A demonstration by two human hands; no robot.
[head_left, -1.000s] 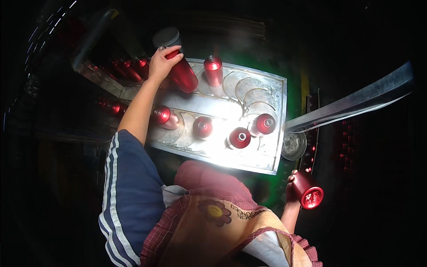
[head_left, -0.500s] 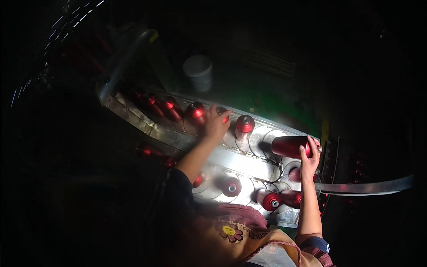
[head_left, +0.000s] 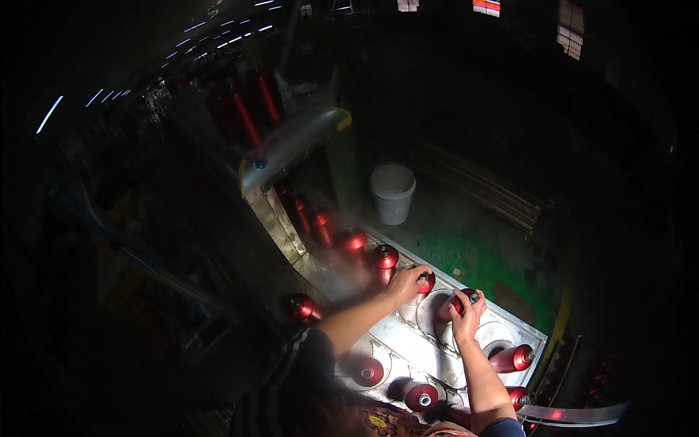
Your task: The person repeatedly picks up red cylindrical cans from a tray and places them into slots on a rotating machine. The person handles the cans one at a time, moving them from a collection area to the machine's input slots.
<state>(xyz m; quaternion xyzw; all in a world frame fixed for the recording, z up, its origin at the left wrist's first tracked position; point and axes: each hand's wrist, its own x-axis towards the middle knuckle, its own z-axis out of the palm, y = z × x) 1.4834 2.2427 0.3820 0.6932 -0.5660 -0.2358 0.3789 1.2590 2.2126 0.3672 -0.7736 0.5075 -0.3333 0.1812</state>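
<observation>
My left hand (head_left: 408, 285) is closed around the top of a red metal bottle (head_left: 427, 285), which stands on the conveyor's far lane. Close to its right, my right hand (head_left: 469, 317) has its fingers around the shoulder of another red bottle (head_left: 460, 300); that bottle's base is partly in shadow. On the left of my hands, a red bottle (head_left: 386, 258) stands in the same lane, with several more trailing off toward the machine. Beyond my right hand, a red bottle (head_left: 514, 358) appears tilted near the lane's right end.
The near lane holds red bottles (head_left: 366, 372) (head_left: 421, 396), and a metal strip (head_left: 575, 415) curves off at the right. A rounded metal housing (head_left: 295, 142) spans the conveyor's far left. Behind the conveyor, a white bucket (head_left: 393, 193) stands on the floor.
The view has swung up and left. My right hand has come closer to my left; the bottle it grips is now near upright, where before it held one sideways. My left hand still grips a bottle top.
</observation>
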